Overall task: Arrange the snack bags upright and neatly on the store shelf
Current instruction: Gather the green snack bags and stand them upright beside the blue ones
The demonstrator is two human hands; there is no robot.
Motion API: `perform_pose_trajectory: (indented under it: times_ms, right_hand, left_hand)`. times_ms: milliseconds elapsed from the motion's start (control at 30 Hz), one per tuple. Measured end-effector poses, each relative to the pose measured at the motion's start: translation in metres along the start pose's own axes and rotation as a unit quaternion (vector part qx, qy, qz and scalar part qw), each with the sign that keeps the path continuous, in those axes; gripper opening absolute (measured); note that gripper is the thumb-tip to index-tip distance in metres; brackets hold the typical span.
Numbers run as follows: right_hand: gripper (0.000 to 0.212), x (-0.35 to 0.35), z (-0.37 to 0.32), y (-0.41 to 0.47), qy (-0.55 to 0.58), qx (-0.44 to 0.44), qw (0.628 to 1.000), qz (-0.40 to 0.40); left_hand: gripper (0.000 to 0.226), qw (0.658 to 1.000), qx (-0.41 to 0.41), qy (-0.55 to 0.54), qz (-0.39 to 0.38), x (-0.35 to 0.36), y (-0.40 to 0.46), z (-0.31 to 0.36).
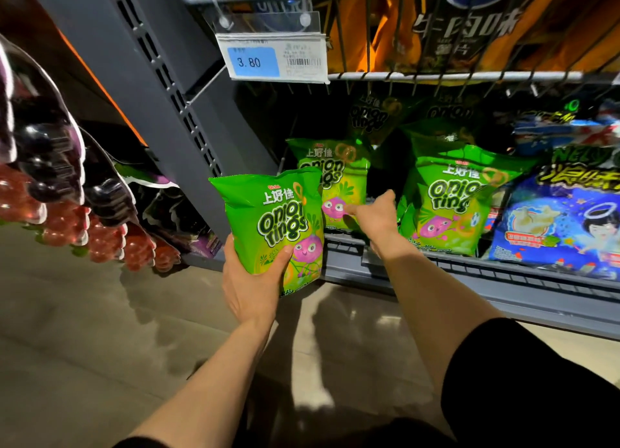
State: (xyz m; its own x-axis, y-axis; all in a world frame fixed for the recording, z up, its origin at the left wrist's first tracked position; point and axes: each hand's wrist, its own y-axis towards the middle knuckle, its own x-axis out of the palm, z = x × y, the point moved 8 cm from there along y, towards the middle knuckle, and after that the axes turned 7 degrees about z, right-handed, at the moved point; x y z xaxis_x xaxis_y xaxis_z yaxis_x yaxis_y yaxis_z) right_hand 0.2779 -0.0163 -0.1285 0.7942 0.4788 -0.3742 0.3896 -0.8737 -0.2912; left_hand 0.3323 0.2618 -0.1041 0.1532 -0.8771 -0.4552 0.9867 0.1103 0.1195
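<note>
My left hand (253,281) grips the lower part of a green Onion Rings bag (273,218), held upright in front of the shelf's left end. Behind it a second green bag (339,179) stands on the grey shelf (469,273). My right hand (375,218) reaches over the shelf's front rail, its fingers stretched out and touching that second bag low on its front. A third green bag (446,202) stands to the right of my right hand. More green bags (372,115) lean in the dark at the back.
Blue snack bags (557,219) fill the shelf to the right. A wire shelf (436,75) with orange and black bags hangs above, carrying a 3.80 price tag (271,60). A grey slotted upright (161,88) borders the left; candy packs (67,192) hang beyond it.
</note>
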Motion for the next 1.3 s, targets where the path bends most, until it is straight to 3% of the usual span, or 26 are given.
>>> perform_pose_trajectory:
  times_ms: [100, 333, 500, 600, 700, 800, 900, 1100, 1233, 1300]
  right_hand:
    - [0.107, 0.02, -0.001, 0.004, 0.001, -0.003, 0.997, -0.076]
    - [0.106, 0.039, 0.005, 0.024, 0.05, 0.004, 0.993, -0.104]
    - [0.065, 0.048, 0.009, 0.04, -0.021, -0.042, 0.998, -0.035]
    - [0.052, 0.045, 0.0, 0.036, -0.068, -0.079, 0.994, -0.005]
    - [0.023, 0.034, -0.019, 0.025, -0.051, -0.141, 0.988, 0.039]
    - [0.044, 0.012, -0.035, 0.001, -0.041, -0.199, 0.971, 0.128]
    - [0.032, -0.013, -0.045, -0.024, -0.03, -0.238, 0.954, 0.183]
    - [0.037, -0.065, -0.067, -0.06, -0.046, -0.302, 0.928, 0.214]
    - [0.039, -0.11, -0.064, -0.082, -0.051, -0.308, 0.917, 0.246]
    - [0.039, -0.142, -0.054, -0.085, -0.058, -0.295, 0.916, 0.265]
  left_hand:
    - [0.094, 1.0, -0.003, 0.001, -0.003, 0.003, 0.001, -0.003]
    - [0.094, 1.0, -0.004, -0.002, -0.008, 0.011, -0.003, -0.011]
    - [0.092, 1.0, -0.003, -0.009, -0.011, 0.011, 0.0, -0.016]
    - [0.091, 1.0, -0.002, -0.012, -0.018, 0.012, 0.001, -0.018]
    - [0.091, 1.0, -0.003, -0.018, -0.018, 0.013, 0.005, -0.016]
    - [0.087, 0.999, -0.009, -0.026, -0.02, 0.012, 0.004, -0.015]
    - [0.08, 0.998, -0.024, -0.061, -0.026, 0.009, -0.007, -0.016]
    - [0.071, 0.992, -0.016, -0.121, -0.042, -0.004, -0.031, 0.017]
    - [0.078, 0.988, 0.01, -0.137, -0.069, -0.006, -0.055, 0.041]
    - [0.069, 0.984, 0.013, -0.145, -0.105, 0.003, -0.073, 0.052]
